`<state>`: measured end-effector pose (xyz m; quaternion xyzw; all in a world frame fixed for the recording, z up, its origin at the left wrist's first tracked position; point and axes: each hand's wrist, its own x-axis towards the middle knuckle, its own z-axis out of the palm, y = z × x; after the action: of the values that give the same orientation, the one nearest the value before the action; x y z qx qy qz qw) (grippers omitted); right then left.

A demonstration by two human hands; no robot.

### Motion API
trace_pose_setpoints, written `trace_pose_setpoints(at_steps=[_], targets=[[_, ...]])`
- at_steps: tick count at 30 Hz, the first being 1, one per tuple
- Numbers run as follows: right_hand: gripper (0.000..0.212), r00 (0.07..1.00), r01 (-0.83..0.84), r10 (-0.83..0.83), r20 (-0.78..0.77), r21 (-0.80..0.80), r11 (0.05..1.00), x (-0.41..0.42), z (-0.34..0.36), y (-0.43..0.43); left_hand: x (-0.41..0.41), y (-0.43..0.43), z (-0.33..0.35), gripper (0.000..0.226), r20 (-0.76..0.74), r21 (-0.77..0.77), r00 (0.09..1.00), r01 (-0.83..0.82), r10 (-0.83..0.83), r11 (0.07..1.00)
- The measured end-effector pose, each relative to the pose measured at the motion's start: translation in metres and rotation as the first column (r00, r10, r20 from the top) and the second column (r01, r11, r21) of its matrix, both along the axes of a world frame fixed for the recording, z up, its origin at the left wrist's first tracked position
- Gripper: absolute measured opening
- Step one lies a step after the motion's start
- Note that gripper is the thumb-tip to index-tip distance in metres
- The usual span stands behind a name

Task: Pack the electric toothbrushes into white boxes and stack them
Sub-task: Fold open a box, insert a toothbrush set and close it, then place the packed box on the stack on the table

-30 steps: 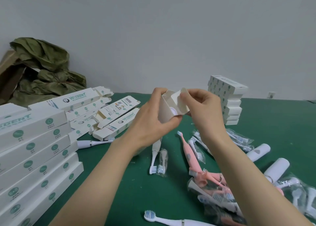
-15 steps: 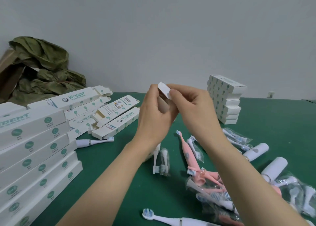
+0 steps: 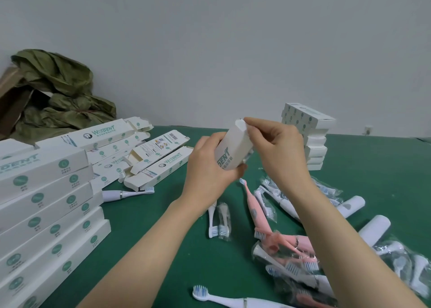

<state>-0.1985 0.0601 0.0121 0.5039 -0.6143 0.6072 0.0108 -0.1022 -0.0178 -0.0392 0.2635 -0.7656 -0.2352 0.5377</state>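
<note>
The white box [image 3: 235, 144] now leans over, its printed side towards me, and the end that gaped open a second ago is folded down. My left hand [image 3: 210, 167] is wrapped around its lower half. My right hand [image 3: 277, 151] pinches its top end between thumb and fingertips. It is held up over the green table [image 3: 163, 237], in front of the far stack of boxes [image 3: 312, 130]. I can't tell what's inside it, and my left palm hides its lower end. My right forearm covers part of the pile of toothbrushes [image 3: 254, 212].
</note>
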Motion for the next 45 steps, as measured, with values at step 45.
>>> trace_pose_setpoints(at_steps=[45], targets=[[0.033,0.824,0.564,-0.39,-0.41,0.658,0.499,-0.149,-0.051,-0.118,0.046,-0.089,-0.016,0.048,0.717,0.005,0.608,-0.494,0.341,0.869]])
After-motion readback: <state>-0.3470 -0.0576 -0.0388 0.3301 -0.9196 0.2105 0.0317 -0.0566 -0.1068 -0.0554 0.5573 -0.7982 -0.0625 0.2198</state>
